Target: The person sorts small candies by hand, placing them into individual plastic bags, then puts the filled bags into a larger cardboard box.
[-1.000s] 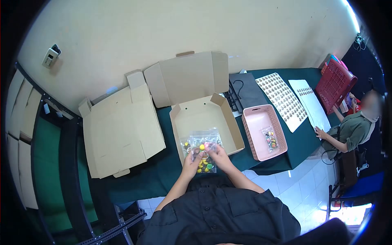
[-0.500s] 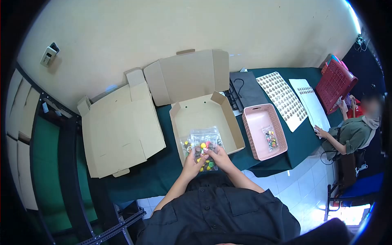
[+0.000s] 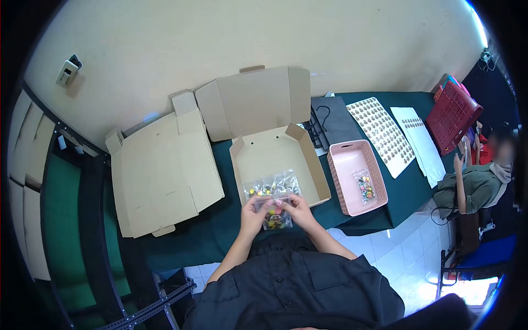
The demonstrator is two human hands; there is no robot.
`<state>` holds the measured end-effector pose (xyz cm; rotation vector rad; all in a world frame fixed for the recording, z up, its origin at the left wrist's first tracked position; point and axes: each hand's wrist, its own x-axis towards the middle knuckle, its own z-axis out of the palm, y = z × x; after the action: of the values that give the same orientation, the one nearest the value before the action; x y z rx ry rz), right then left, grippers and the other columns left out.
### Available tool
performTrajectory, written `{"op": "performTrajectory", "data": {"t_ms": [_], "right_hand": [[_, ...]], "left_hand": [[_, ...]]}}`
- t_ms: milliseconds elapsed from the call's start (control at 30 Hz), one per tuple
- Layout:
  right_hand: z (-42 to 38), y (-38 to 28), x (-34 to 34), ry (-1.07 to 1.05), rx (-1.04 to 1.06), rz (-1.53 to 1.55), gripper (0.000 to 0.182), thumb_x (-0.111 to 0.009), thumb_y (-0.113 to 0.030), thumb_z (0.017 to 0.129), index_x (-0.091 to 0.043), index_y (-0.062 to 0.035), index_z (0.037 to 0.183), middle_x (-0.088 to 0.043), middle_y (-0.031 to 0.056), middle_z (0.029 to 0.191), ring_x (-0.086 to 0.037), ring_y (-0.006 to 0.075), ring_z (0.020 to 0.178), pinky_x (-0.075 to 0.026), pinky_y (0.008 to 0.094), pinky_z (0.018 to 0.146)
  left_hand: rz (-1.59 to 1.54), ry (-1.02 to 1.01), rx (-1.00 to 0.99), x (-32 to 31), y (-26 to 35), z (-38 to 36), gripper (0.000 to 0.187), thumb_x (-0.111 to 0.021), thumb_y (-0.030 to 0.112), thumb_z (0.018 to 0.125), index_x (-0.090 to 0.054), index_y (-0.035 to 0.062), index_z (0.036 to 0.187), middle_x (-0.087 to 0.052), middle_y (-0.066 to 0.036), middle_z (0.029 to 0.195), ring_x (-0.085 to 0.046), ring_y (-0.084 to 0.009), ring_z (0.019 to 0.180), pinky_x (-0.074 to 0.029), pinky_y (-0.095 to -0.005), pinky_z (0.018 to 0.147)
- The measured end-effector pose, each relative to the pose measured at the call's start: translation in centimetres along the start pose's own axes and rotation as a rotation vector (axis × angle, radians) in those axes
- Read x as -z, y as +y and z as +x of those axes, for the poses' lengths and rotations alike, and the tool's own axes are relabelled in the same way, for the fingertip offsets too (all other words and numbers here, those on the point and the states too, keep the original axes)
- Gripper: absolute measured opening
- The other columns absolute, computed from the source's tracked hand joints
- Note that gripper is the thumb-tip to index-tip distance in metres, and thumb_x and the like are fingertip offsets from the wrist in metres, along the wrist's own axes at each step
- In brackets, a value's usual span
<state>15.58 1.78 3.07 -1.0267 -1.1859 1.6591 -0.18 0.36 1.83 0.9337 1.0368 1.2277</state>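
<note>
My left hand (image 3: 254,215) and my right hand (image 3: 300,212) pinch the top edge of a clear plastic bag (image 3: 276,219) holding colourful pieces and a round sticker. The bag hangs in front of the near edge of an open cardboard box (image 3: 275,151). Behind it, other clear bags (image 3: 286,179) with colourful contents lie in the box's near part, partly hidden by my hands. To the right, a pink basket (image 3: 347,165) holds one more filled bag (image 3: 364,186).
Flattened cardboard boxes (image 3: 165,170) lie at left. Behind the basket is a dark folder (image 3: 338,124); right of it are a sticker sheet (image 3: 379,132) and white papers (image 3: 421,146). A red basket (image 3: 454,115) and a person (image 3: 476,187) are at far right.
The held bag has turned and dropped lower, with its top edge now between my fingers. The other person's hand has lifted off the white papers towards the red basket.
</note>
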Motion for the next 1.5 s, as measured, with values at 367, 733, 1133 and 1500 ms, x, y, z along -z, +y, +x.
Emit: {"op": "performTrajectory", "data": {"t_ms": [367,733,1133,1500], "right_hand": [[0.8,-0.2,2.9,-0.091,-0.035,-0.082,0.029,-0.047,-0.022,0.090,-0.061,0.0019,0.096,-0.062,0.0056,0.088,-0.054,0.0112,0.085,-0.040,0.0247,0.080],[-0.6,-2.6,-1.8,0.127,0.512,-0.606,0.037,-0.054,-0.016,0.083,-0.050,-0.0079,0.120,-0.050,0.0151,0.108,-0.049,0.0280,0.100,-0.038,0.0335,0.087],[0.3,-0.8,-0.1,0.081,0.124,-0.134,0.020,-0.058,-0.021,0.084,-0.063,-0.0014,0.088,-0.062,0.0084,0.089,-0.056,0.0162,0.086,-0.041,0.0293,0.081],[1.5,2.1,3.4,-0.403,-0.326,-0.038,0.053,-0.039,-0.044,0.089,-0.044,-0.0013,0.122,-0.050,0.0115,0.119,-0.049,0.0195,0.107,-0.038,0.0305,0.091]], "left_hand": [[0.022,-0.226,0.072,2.0,1.6,0.4,0.037,-0.049,0.024,0.089,-0.051,-0.0034,0.114,-0.058,-0.013,0.106,-0.054,-0.0170,0.098,-0.043,-0.0289,0.084],[0.082,-0.134,-0.209,-1.7,1.5,-0.9,0.058,-0.060,0.026,0.082,-0.034,0.0014,0.128,-0.044,-0.011,0.121,-0.044,-0.0181,0.110,-0.036,-0.0291,0.091],[0.282,0.000,-0.158,-0.5,2.4,-1.1,0.021,-0.056,0.017,0.085,-0.062,-0.0016,0.092,-0.064,-0.010,0.088,-0.059,-0.0110,0.077,-0.046,-0.0267,0.077],[-0.275,-0.062,-0.066,0.2,3.1,-0.5,0.040,-0.035,0.035,0.093,-0.052,0.0001,0.101,-0.062,-0.013,0.091,-0.061,-0.0185,0.083,-0.049,-0.0276,0.071]]}}
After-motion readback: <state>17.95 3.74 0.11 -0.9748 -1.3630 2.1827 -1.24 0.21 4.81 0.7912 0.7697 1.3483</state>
